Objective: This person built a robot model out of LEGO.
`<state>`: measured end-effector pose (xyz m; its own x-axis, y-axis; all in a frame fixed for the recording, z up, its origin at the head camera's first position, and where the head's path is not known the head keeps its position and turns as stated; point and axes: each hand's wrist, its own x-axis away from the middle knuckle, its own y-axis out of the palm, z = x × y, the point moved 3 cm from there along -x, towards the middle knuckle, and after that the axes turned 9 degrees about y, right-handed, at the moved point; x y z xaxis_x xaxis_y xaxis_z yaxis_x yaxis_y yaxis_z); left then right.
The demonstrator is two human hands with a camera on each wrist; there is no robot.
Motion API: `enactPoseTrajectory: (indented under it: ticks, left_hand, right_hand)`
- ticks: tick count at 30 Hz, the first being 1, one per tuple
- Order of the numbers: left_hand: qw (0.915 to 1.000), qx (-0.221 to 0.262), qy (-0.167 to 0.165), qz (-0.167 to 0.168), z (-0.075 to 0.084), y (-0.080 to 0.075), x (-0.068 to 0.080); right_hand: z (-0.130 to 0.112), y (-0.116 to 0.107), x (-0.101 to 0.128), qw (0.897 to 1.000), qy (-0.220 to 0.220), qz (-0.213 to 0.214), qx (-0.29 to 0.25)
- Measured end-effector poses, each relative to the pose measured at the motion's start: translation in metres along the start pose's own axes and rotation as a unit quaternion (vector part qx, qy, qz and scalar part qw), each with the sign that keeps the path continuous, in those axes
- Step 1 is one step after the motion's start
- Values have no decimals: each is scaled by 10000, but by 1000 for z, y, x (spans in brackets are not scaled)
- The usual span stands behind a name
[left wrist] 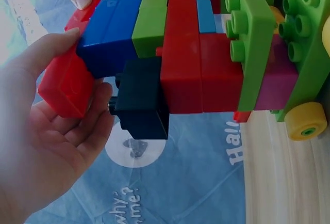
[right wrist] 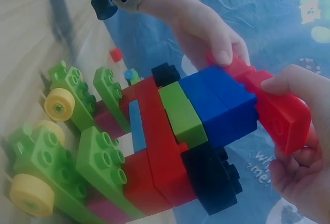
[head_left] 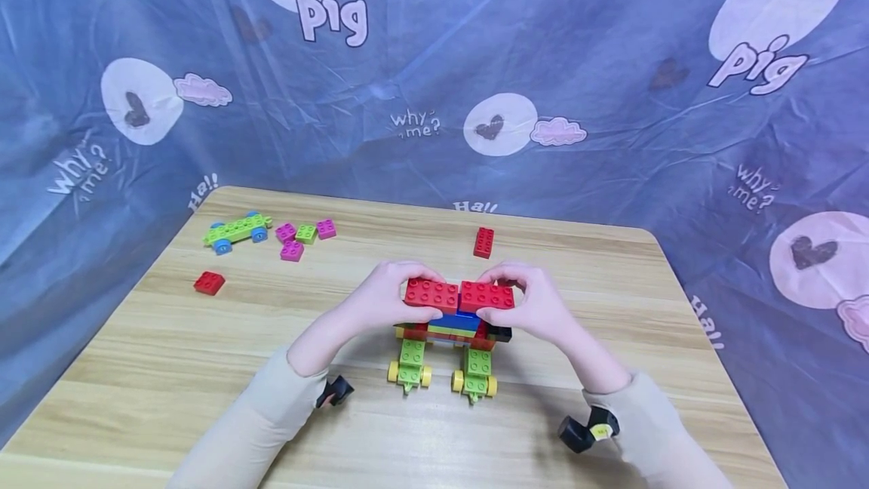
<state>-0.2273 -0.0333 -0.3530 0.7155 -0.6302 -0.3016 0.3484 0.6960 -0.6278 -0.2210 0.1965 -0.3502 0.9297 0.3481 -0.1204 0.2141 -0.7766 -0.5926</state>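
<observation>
A built-up brick model stands on the table on two green wheeled bases point(head_left: 410, 374) with yellow wheels. Its red layers point(right wrist: 160, 146) carry green bricks, blue bricks point(left wrist: 111, 33) and black bricks point(left wrist: 142, 100) at the sides. Two red eight-stud bricks lie side by side across the blue top. My left hand point(head_left: 388, 295) pinches the left red brick point(head_left: 431, 294) at its outer end, thumb in front and fingers behind. The right red brick point(head_left: 486, 296) is pinched likewise by my right hand point(head_left: 538, 302). Both bricks touch the blue ones; whether they are pressed fully down I cannot tell.
At the back left stands a green wheeled base point(head_left: 236, 230) with blue wheels, beside several pink bricks point(head_left: 292, 250) and a green brick point(head_left: 306, 234). A small red brick point(head_left: 209, 283) lies nearer on the left; a longer red brick point(head_left: 483, 242) lies behind the model.
</observation>
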Motion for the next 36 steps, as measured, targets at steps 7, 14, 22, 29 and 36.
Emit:
enactPoseTrajectory:
  ticks: [7,14,22,29,36]
  left_hand:
    - [9997,-171,189,58,3,2,3]
    - [9993,-344,50,116,3,4,1]
    - [9984,-522,209,30,8,4,-6]
    - [9966,-670,479,6,12,6,-11]
    - [9957,-684,628,30,11,12,-13]
  right_hand:
    - [-1,3,1,10000,13,3,86]
    - [-2,3,1,10000,2,18,65]
    - [-3,3,1,9998,-17,35,186]
    - [-5,2,1,9995,-64,40,319]
    - [-7,1,2,9991,-77,0,410]
